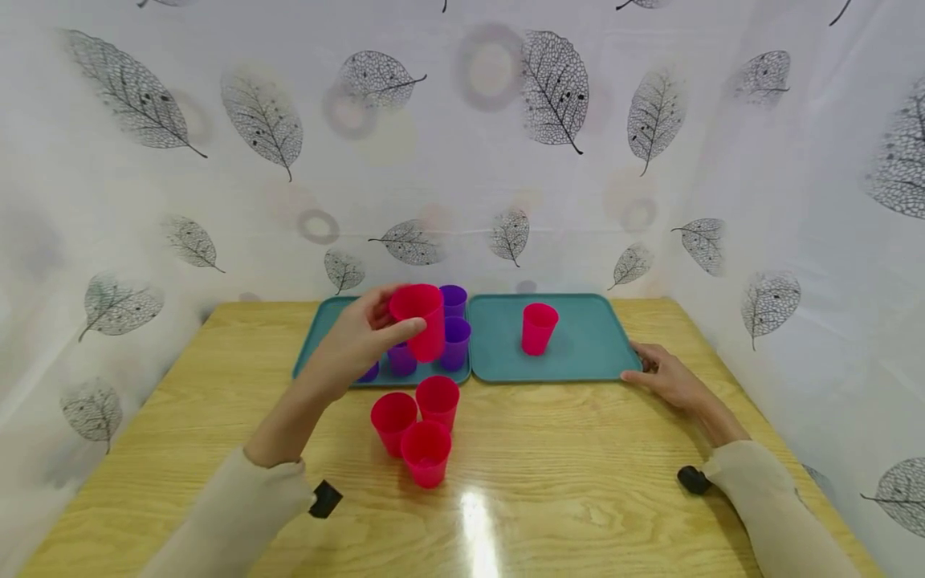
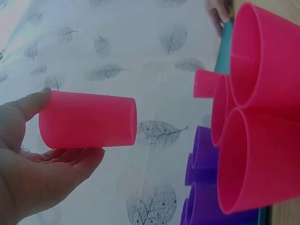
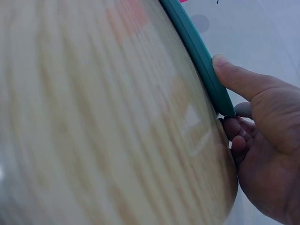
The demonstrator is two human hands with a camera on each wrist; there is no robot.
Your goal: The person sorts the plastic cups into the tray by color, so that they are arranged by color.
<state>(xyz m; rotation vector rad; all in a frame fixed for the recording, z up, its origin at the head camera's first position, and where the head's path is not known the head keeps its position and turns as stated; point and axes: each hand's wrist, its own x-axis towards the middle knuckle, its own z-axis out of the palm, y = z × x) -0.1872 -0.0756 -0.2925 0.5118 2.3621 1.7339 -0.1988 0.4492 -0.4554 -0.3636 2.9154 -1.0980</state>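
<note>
My left hand (image 1: 364, 333) grips a red plastic cup (image 1: 428, 325) in the air above the left teal tray (image 1: 311, 341). In the left wrist view, thumb and fingers lie around one end of that cup. Under it, several purple cups (image 1: 456, 345) stand on the left tray, partly hidden by my hand. At the right tray (image 1: 585, 337), my right hand (image 1: 668, 377) holds the near right corner, thumb against the rim and fingers curled at the side. One red cup (image 1: 538, 327) stands upright on this tray.
Three red cups stand close together on the wooden table (image 1: 564, 474) before the left tray, the nearest red cup (image 1: 426, 455) in front. Both trays lie side by side, touching or nearly so. A leaf-patterned curtain (image 1: 462, 177) rises behind the table.
</note>
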